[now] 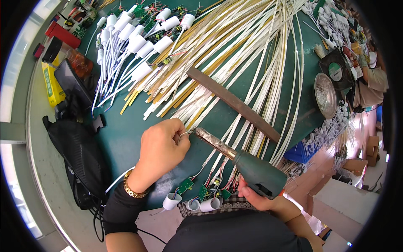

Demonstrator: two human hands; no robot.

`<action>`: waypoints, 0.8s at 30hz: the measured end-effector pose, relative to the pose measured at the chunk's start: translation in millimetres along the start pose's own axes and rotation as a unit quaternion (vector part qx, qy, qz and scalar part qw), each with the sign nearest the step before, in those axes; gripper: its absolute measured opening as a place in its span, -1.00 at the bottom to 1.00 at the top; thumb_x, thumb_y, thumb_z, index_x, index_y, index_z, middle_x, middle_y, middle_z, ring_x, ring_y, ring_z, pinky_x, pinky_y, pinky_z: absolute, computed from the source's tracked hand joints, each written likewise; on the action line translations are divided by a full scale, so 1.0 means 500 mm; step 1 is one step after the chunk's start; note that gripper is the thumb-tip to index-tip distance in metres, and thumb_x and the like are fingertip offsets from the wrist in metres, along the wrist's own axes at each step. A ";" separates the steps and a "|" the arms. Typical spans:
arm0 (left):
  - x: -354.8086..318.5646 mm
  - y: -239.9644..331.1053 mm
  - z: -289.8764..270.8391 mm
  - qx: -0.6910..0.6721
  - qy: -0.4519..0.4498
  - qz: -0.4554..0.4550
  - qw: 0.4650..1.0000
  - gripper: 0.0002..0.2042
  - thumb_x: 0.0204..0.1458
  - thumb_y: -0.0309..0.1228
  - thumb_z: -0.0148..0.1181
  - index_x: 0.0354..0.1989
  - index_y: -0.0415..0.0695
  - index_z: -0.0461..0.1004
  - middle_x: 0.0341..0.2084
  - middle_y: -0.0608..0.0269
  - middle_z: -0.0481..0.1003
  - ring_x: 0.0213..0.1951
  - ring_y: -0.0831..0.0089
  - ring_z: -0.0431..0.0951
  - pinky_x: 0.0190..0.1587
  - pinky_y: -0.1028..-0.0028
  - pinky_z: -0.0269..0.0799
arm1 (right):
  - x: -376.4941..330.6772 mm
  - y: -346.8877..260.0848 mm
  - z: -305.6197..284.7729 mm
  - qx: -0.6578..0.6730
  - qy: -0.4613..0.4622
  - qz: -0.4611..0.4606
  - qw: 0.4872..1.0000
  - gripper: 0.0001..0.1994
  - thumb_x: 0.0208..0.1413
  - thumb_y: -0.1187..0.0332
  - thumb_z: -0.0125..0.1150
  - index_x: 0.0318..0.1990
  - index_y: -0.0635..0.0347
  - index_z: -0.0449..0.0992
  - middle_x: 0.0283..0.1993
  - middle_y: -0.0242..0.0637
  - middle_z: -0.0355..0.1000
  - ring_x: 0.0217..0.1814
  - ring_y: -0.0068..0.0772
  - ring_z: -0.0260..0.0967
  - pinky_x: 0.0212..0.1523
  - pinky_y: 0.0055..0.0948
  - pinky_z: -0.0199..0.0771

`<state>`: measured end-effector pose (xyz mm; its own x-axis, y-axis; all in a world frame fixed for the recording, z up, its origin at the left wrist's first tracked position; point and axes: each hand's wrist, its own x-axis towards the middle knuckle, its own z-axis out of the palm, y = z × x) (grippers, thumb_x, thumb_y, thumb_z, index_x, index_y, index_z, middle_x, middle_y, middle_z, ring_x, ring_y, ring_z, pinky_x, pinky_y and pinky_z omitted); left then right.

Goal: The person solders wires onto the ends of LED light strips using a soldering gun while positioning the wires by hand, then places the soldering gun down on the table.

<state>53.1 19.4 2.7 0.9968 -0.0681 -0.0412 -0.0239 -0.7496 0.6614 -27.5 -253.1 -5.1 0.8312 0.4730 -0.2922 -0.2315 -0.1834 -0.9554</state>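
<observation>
My left hand (161,145) is closed in a pinch on a thin wire (183,134), near the cut end of one white LED strip (205,114). A white cable (119,179) comes out beside that wrist; its link to the pinched wire is hidden. In my right hand (261,200) is a soldering iron (257,171) with a dark green handle, its scorched metal tip pointing left and almost at my left fingertips. Whether the tip touches the wire is too small to tell. A brown bar (233,103) lies across the many strips.
White cylindrical caps with cables (136,44) pile up at the far left. Green circuit boards (184,185) and white cups (171,201) hang at the near table edge. A black bag (77,159) lies left, a metal dish (325,95) right. Another person (372,84) is at the far right.
</observation>
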 end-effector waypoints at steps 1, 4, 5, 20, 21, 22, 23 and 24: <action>0.000 0.001 -0.002 0.002 -0.001 0.002 1.000 -0.94 -0.13 -0.55 0.21 -0.50 -0.26 0.48 -0.63 0.13 0.46 -0.60 0.40 0.43 -0.48 0.44 0.36 | 0.000 0.000 0.000 -0.009 -0.005 0.003 1.000 -0.86 0.15 0.38 0.16 -0.23 0.23 0.39 -0.33 -0.33 0.38 -0.37 -0.55 0.40 -0.32 -0.49 0.49; 0.001 0.003 -0.002 0.010 0.001 0.004 1.000 -0.94 -0.14 -0.54 0.20 -0.50 -0.26 0.48 -0.63 0.11 0.45 -0.60 0.36 0.44 -0.48 0.43 0.36 | 0.005 -0.007 -0.002 -0.025 -0.010 0.003 1.000 -0.86 0.15 0.35 0.17 -0.29 0.21 0.40 -0.37 -0.34 0.37 -0.38 -0.55 0.40 -0.33 -0.50 0.47; 0.001 0.002 -0.002 0.010 0.001 0.003 1.000 -0.94 -0.14 -0.54 0.20 -0.50 -0.26 0.48 -0.63 0.11 0.45 -0.60 0.36 0.44 -0.48 0.43 0.36 | 0.006 -0.008 -0.001 -0.025 -0.010 0.003 1.000 -0.86 0.15 0.35 0.17 -0.29 0.21 0.40 -0.37 -0.34 0.37 -0.38 -0.55 0.40 -0.33 -0.50 0.47; 0.017 0.003 -0.017 0.031 -0.037 0.030 0.998 -0.92 -0.16 -0.53 0.20 -0.51 -0.24 0.43 -0.68 0.08 0.39 -0.61 0.20 0.42 -0.49 0.34 0.31 | 0.011 -0.027 0.010 -0.006 0.024 -0.001 1.000 -0.92 0.11 0.43 0.16 -0.34 0.22 0.41 -0.44 -0.35 0.40 -0.43 -0.54 0.42 -0.39 -0.52 0.45; 0.019 0.008 -0.019 0.033 -0.049 0.017 0.998 -0.94 -0.16 -0.51 0.17 -0.53 -0.22 0.44 -0.65 0.04 0.43 -0.55 0.09 0.46 -0.45 0.25 0.35 | 0.011 -0.027 0.006 -0.036 0.021 -0.011 0.999 -0.92 0.11 0.43 0.16 -0.33 0.22 0.41 -0.43 -0.35 0.40 -0.43 -0.54 0.42 -0.39 -0.51 0.45; 0.020 0.011 -0.020 0.035 -0.061 0.003 0.998 -0.95 -0.16 -0.49 0.14 -0.54 -0.21 0.44 -0.63 0.00 0.46 -0.48 -0.02 0.50 -0.40 0.16 0.39 | 0.012 -0.026 0.004 -0.065 0.018 -0.021 0.998 -0.93 0.11 0.44 0.15 -0.32 0.22 0.41 -0.42 -0.35 0.40 -0.43 -0.54 0.42 -0.39 -0.51 0.46; 0.021 0.012 -0.021 0.034 -0.060 0.004 0.998 -0.95 -0.16 -0.49 0.14 -0.54 -0.21 0.44 -0.63 0.00 0.46 -0.48 -0.02 0.50 -0.40 0.16 0.39 | 0.012 -0.028 0.004 -0.066 0.019 -0.022 0.997 -0.93 0.11 0.44 0.15 -0.32 0.22 0.41 -0.42 -0.35 0.40 -0.43 -0.54 0.42 -0.39 -0.51 0.46; 0.021 0.013 -0.021 0.035 -0.064 -0.001 0.997 -0.95 -0.15 -0.49 0.14 -0.54 -0.21 0.45 -0.62 -0.02 0.47 -0.47 -0.03 0.51 -0.40 0.15 0.39 | 0.012 -0.030 0.005 -0.053 0.022 -0.022 0.998 -0.92 0.11 0.44 0.16 -0.31 0.22 0.41 -0.41 -0.34 0.40 -0.42 -0.54 0.42 -0.39 -0.51 0.46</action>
<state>64.2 20.7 14.6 0.9789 -0.1471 -0.1415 -0.0316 -0.7939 0.6073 -20.0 -245.4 7.5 0.8610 0.4457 -0.2449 -0.1403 -0.2545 -0.9568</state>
